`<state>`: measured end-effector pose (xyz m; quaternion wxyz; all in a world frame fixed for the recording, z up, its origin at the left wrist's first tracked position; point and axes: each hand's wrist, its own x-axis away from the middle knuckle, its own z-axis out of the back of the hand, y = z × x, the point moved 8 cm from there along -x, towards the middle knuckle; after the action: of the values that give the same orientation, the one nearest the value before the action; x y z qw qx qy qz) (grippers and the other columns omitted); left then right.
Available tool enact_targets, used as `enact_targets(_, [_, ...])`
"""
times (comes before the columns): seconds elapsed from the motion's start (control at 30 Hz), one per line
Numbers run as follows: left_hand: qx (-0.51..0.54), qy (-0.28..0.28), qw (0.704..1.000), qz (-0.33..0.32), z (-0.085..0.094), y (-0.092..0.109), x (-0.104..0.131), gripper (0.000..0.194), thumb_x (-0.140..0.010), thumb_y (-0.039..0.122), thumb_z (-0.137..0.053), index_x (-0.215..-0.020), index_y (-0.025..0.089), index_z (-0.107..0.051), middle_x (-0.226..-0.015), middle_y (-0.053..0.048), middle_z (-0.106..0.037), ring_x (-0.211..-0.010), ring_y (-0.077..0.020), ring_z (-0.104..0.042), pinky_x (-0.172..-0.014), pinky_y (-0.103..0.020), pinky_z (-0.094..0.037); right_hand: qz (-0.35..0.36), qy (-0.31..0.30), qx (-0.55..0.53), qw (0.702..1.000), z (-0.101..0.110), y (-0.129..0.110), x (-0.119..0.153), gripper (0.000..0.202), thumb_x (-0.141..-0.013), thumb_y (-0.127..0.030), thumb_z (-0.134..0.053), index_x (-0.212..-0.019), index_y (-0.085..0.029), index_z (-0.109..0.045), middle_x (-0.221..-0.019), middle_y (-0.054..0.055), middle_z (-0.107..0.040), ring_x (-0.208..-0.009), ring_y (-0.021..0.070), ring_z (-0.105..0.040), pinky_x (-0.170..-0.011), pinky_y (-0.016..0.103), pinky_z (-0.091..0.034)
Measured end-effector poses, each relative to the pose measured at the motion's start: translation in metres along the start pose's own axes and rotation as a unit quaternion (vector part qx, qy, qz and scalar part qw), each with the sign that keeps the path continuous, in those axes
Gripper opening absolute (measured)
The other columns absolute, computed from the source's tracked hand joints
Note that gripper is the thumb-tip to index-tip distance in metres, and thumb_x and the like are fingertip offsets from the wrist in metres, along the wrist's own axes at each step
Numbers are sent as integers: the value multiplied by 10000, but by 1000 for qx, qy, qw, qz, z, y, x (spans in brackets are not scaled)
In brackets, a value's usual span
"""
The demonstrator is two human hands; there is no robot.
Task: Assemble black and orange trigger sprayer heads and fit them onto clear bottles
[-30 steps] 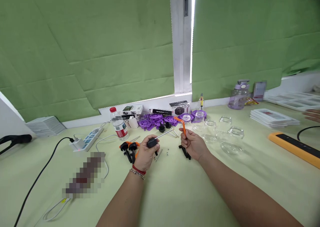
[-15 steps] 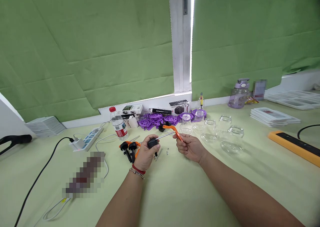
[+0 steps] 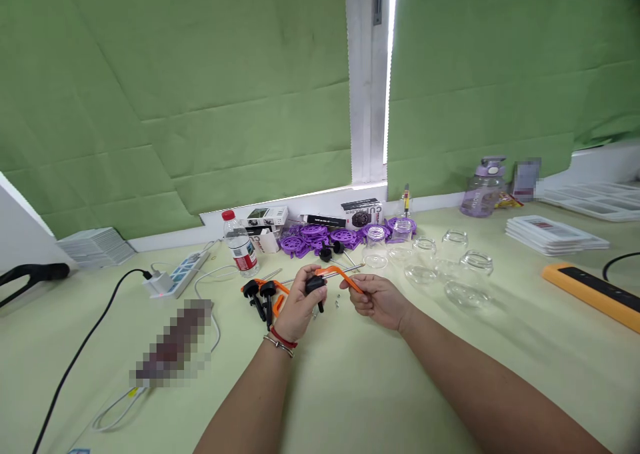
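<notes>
One curved orange strip (image 3: 334,269) sits pinched in the right-hand fingers (image 3: 363,299). Left fingers (image 3: 303,279) clasp a black-knobbed metal rod (image 3: 315,283)

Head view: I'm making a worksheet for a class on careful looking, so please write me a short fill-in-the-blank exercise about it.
1. The bare right hand holds a thin, bent strip whose colour is ____.
2. The bare left hand, holding a black knobbed part, wears a silver-coloured metal bracelet and a ____ band.
3. In the picture, the clear, red-capped bottle stands to the ____ of both hands.
4. The heaped, flat openwork pieces are ____.

Missing words: orange; red; left; purple.
</notes>
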<state>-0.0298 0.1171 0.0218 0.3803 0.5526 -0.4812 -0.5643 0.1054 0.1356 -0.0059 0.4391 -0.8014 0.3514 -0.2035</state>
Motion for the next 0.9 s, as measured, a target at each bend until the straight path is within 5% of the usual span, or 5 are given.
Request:
enact_targets(0.37, [47,-67,997,10,-19,6,4,483,-734,283,-680,-1134,229,-413,-977,-35,-548,-684,-101,-538,-647,-264,-430,-16,11,61,998,3,9,-1,268,-774,-365,-629,-842,-106,-651,-511,-72,-330,-429,28,-201,-427,198,-125])
enact_targets(0.5, [156,-50,986,37,-18,5,3,349,-853,448,-485,-1082,184,-467,-927,-61,-570,-659,-135,-546,-609,-293,-431,-11,11,70,997,1,9,-1,295,-761,-383,-648,-860,-105,-656,-521,-70,-342,-436,26,-217,-424,190,-136])
enact_targets(0.67, [180,-13,982,60,-12,0,-1,245,-843,355,-520,-989,158,-512,-746,-17,-546,-602,-123,-527,-575,-263,-411,-1,68,112,991,11,9,-6,323,-742,-421,-636,-871,-125,-641,-521,-46,-461,-399,37,-292,-398,190,-190])
enact_targets(0.77, [190,50,980,40,4,-3,-5,186,-831,306,-524,-952,165,-522,-707,0,-527,-599,-115,-517,-570,-251,-414,66,222,188,954,42,-8,-3,305,-764,-440,-565,-843,-150,-621,-603,-6,-563,-412,61,-372,-400,205,-255])
enact_targets(0.9, [174,157,972,5,33,-4,-8,126,-827,261,-489,-921,182,-517,-715,7,-538,-573,-106,-518,-557,-243,-418,132,349,382,846,63,-31,8,182,-764,-331,-536,-805,-177,-624,-670,3,-600,-507,101,-468,-484,231,-353])
